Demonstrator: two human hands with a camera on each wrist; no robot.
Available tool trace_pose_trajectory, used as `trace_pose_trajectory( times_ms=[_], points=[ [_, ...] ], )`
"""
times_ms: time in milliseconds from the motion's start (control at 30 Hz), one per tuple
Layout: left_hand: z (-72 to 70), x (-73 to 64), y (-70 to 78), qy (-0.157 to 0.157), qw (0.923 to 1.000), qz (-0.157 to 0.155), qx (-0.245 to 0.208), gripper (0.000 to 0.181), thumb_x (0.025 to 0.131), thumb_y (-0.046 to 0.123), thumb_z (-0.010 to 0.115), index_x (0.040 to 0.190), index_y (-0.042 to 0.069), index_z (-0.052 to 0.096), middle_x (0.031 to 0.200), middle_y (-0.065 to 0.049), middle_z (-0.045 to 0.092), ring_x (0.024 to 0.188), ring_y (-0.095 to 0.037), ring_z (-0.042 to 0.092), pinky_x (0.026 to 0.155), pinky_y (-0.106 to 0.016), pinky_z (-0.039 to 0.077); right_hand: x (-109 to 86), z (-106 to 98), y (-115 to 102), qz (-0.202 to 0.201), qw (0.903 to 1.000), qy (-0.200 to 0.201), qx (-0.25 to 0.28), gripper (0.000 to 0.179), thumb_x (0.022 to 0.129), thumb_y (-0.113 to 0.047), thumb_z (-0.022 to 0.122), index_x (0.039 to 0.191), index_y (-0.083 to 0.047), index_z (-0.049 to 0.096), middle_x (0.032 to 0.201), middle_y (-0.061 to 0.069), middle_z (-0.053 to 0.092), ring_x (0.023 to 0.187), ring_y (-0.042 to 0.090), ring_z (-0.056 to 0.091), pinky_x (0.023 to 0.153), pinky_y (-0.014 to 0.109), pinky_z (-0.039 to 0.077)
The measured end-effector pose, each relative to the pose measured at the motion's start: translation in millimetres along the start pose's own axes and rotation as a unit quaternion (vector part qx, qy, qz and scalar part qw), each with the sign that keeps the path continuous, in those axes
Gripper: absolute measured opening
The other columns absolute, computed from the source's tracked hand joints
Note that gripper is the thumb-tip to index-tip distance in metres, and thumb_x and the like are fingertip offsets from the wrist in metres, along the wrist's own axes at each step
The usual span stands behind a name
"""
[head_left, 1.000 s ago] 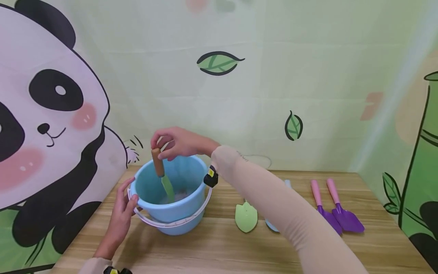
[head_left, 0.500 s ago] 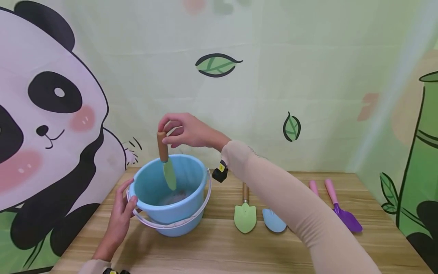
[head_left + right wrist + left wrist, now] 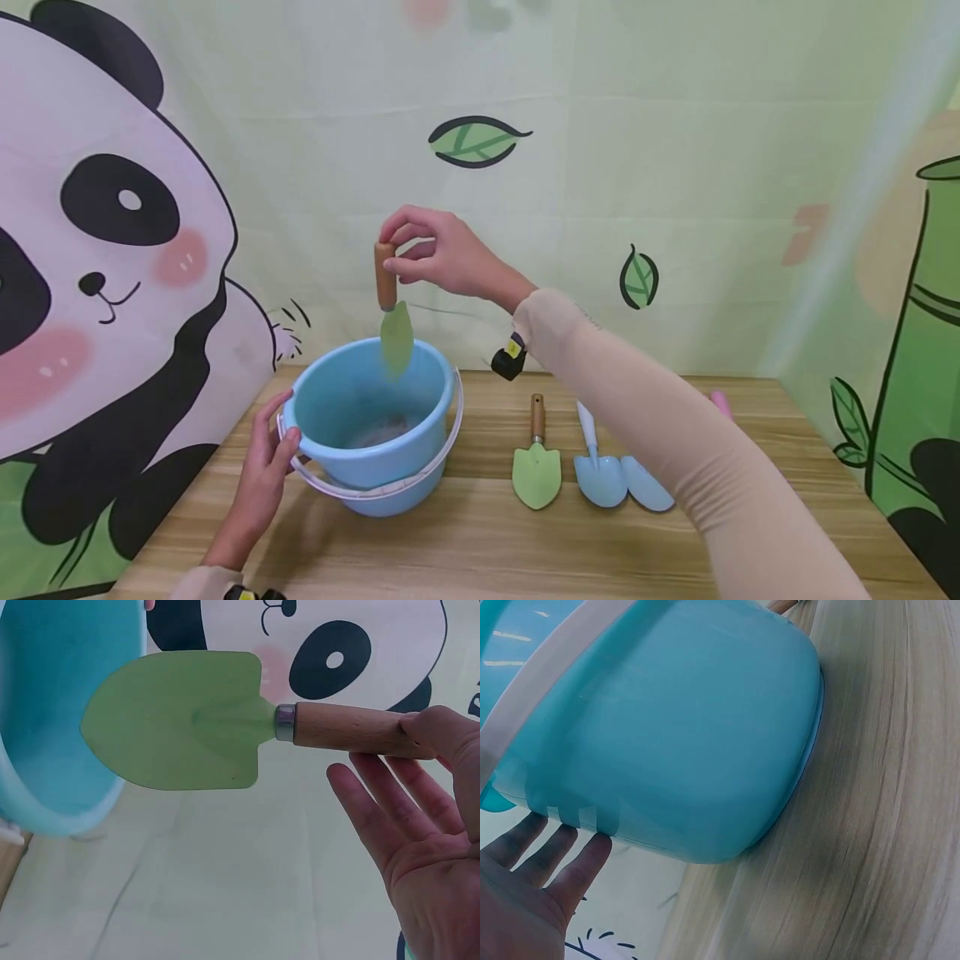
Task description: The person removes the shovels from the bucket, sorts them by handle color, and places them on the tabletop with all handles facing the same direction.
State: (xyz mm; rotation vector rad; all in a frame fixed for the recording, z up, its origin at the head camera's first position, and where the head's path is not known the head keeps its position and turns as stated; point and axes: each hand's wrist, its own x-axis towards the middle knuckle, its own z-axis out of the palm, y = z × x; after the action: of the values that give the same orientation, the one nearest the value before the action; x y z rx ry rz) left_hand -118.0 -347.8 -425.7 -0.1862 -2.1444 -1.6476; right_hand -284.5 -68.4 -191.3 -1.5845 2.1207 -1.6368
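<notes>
My right hand (image 3: 442, 250) pinches the wooden handle of a light green garden trowel (image 3: 397, 337) near its top end. The trowel hangs blade down, its lower part over the mouth of a blue bucket (image 3: 375, 454). The right wrist view shows the broad, pointed blade (image 3: 176, 720) in full, with the thumb on the wooden handle. At the bucket's left rim my left hand (image 3: 262, 454) holds it, thumb near the front. Against the outer wall rest several fingers in the left wrist view, just past the white bail. Some greyish patch shows on the bucket's floor.
To the right on the wooden table (image 3: 465, 550) lies another green trowel (image 3: 537, 477) with a wooden handle. Beside it are a light blue shovel (image 3: 600, 479) and a second blue blade (image 3: 648, 485). A pink handle (image 3: 721, 402) shows behind my right sleeve. A panda-printed cloth hangs behind.
My right hand has lifted the trowel up and to the right, from deep inside the bucket to above its rim. The left hand and the bucket have stayed in place.
</notes>
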Motion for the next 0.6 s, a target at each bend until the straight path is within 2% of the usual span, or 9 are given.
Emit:
trace_pose_trajectory(
  times_ms=[233,567,600],
  points=[
    [0.7,0.6,0.3,0.0,1.0,-0.003,0.004,0.054,0.111,0.014,0.04,0.161,0.018,0.023,0.158,-0.019,0.032,0.124,-0.005,0.053,0.081,-0.022,0.054,-4.7,-19,-7,0.008,0.9992,0.038,-0.008,0.027,0.095,-0.005,0.073,0.119,-0.005,0.062,0.112,0.011,0.066,0.095,0.024,0.073,0.08,0.041,0.06],
    [0.7,0.5,0.0,0.003,1.0,-0.002,-0.001,0.053,0.111,0.013,0.04,0.161,0.017,0.023,0.157,-0.019,0.032,0.125,-0.007,0.053,0.081,-0.022,0.054,-26.7,-35,-28,0.03,0.9964,0.079,-0.006,0.026,0.094,0.004,0.068,0.119,0.005,0.06,0.111,0.019,0.064,0.097,0.038,0.071,0.082,0.047,0.059],
    [0.8,0.4,-0.2,0.003,1.0,-0.002,-0.002,0.053,0.111,0.013,0.04,0.161,0.017,0.023,0.157,-0.02,0.032,0.125,-0.007,0.053,0.081,-0.022,0.054,-27.9,-37,-24,0.031,0.9961,0.083,-0.003,0.026,0.094,0.003,0.069,0.118,0.005,0.061,0.11,0.019,0.064,0.097,0.037,0.071,0.082,0.047,0.059]
  ],
)
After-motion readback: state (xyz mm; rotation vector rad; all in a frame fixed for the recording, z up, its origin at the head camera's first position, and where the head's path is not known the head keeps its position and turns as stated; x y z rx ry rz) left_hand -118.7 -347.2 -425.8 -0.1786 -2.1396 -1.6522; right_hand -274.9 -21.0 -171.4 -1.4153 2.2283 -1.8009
